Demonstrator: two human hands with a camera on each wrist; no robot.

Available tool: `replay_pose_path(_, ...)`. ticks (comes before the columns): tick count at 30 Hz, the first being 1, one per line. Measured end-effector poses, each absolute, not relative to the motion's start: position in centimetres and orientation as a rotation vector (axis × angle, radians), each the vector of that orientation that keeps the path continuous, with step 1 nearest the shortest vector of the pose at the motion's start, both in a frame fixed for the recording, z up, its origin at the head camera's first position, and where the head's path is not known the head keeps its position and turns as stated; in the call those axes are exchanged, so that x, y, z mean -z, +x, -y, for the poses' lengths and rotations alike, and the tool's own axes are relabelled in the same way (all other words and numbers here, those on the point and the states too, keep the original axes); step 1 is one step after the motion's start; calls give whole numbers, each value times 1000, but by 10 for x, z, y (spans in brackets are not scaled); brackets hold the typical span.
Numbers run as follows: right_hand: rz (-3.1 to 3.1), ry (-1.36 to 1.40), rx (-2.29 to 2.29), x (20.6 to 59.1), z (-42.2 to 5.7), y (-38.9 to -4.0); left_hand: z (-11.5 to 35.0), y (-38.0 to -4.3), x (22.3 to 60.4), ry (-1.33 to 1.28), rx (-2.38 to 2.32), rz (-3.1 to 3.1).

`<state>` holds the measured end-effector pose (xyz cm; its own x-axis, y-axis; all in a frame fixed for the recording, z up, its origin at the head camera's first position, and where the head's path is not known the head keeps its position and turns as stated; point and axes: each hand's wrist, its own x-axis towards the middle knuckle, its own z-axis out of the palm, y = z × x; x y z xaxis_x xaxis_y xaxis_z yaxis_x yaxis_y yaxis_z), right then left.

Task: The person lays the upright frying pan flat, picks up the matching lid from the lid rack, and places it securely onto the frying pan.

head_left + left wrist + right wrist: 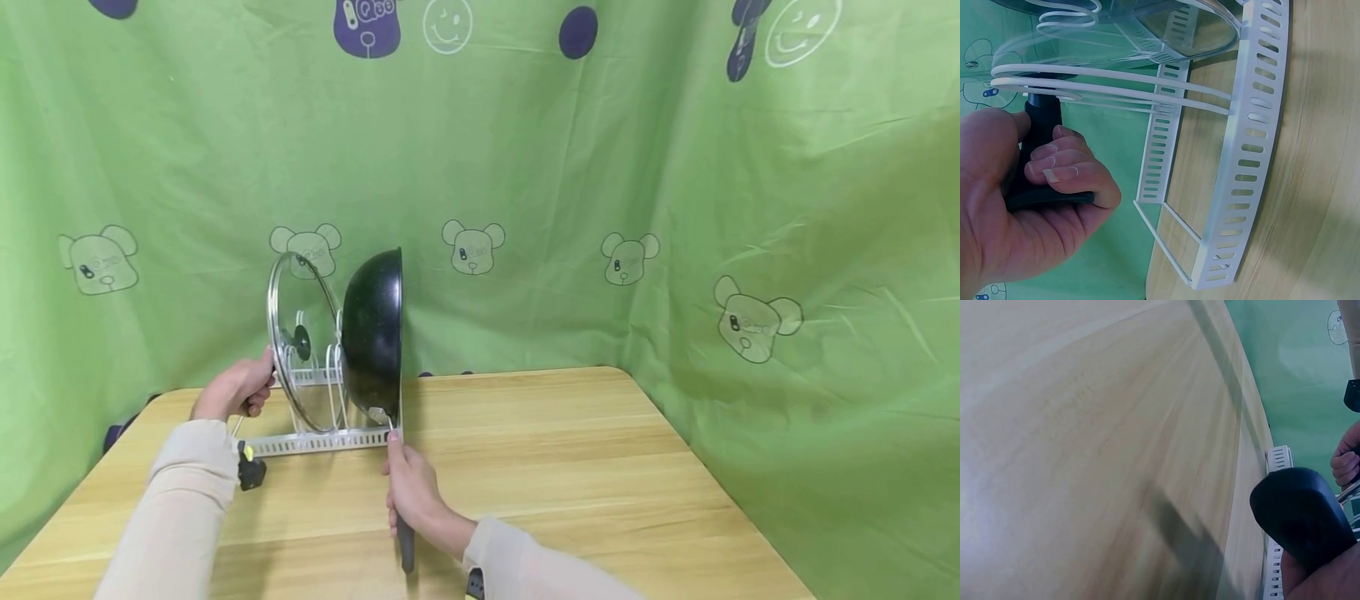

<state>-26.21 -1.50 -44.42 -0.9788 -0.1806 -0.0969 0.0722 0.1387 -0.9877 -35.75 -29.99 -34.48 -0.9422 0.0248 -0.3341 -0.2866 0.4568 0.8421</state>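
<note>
My left hand (236, 387) grips the black handle (1044, 122) of a round glass lid (318, 304) with a metal rim. The lid stands on edge among the white wire loops (1116, 78) of a slotted rack (322, 442). To its right, a black wok (371, 333) stands on its side at the rack's right end, its rounded bottom toward the lid. My right hand (416, 492) holds the wok's long dark handle (1297, 512), which points toward me. The wok's inside is hidden in the head view.
The rack rests on a wood-grain table (570, 467), left of its middle. A green curtain (525, 167) with bear prints hangs behind and beside the table. Black wrist straps (251, 471) show at both sleeves.
</note>
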Motion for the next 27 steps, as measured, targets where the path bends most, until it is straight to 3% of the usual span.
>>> replay_pose_path(27, -2256, -93, 1949, 446, 18, -265, 301, -356, 346, -162, -1455, -2432)
